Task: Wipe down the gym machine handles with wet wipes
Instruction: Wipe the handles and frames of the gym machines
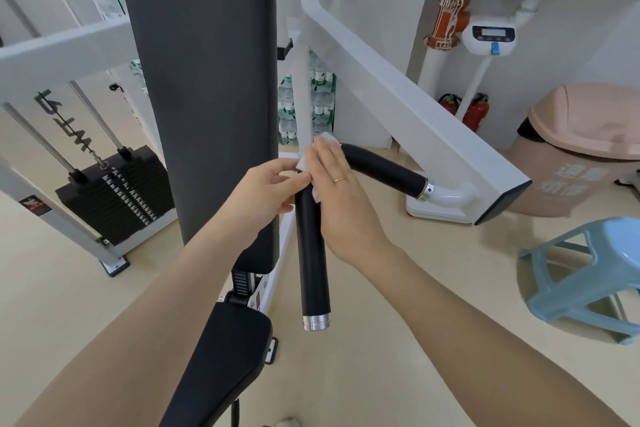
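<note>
Both hands meet at the bend of the black handle (313, 250): the right hand (341, 198) lies flat with fingers together, pressing a white wet wipe (313, 158) against the upper part of the grip, while the left hand (265, 192) pinches the wipe's near edge between thumb and fingertips on the other side of the bar. A thin gold ring (339, 179) sits on 1 finger of the right hand.

From the wipe, 1 padded section of the handle runs down toward the camera and ends in a silver cap (316, 322); the other section (384, 170) angles off to the right, past a silver collar, into the white machine arm (398, 94). The wipe covers only the bend, so both black lengths below and beside the hands are bare.

Behind the left hand stands the tall dark back pad (204, 80), with the black seat (221, 357) below it. At the left, a black weight stack (114, 191) rides on 2 steel guide rods; the frame lettering there is too tilted to read. The floor (398, 340) is pale beige. At the right stand a pink bin (581, 149) bearing pale characters I cannot read, a blue plastic stool (588, 274), 2 red fire extinguishers (476, 111) and a white wall unit with a small display (491, 36). Stacked packs of bottled water (320, 100) with green labels fill the gap behind the machine.
</note>
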`<state>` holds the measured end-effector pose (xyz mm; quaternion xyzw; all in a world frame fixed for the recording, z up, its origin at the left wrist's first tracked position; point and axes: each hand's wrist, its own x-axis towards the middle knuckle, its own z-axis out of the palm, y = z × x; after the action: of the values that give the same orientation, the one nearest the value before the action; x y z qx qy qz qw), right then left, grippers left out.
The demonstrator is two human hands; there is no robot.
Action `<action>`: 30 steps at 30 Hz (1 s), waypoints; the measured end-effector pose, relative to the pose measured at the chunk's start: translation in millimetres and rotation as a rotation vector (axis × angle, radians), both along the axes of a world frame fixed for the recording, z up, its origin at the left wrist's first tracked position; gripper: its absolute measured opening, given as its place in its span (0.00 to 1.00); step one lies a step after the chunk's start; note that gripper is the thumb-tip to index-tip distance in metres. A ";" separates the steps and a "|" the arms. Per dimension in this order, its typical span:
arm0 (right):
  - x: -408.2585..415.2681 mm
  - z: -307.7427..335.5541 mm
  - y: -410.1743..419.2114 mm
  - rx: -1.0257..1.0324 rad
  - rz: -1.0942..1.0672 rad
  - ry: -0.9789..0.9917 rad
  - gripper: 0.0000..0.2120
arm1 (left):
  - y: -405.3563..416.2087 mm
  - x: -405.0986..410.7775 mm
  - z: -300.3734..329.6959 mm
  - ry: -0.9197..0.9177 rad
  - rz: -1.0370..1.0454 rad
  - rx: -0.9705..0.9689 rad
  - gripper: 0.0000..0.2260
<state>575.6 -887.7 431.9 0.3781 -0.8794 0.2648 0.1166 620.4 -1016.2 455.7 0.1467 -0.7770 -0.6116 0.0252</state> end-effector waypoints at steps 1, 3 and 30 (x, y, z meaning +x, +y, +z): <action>4.6 6.3 0.0 -0.034 0.051 -0.120 0.27 | 0.3 0.2 0.0 0.002 -0.006 -0.008 0.08; 18.2 16.1 4.8 -0.154 0.129 -0.380 0.23 | 0.0 0.1 1.2 0.000 0.001 -0.020 0.06; 80.2 -9.4 38.2 -0.592 -0.008 -1.361 0.15 | 3.5 0.4 1.9 0.003 0.023 0.016 0.08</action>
<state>655.8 -849.5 422.4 0.0799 -0.6503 0.6662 -0.3562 620.8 -1012.7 457.7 0.1548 -0.7704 -0.6176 0.0324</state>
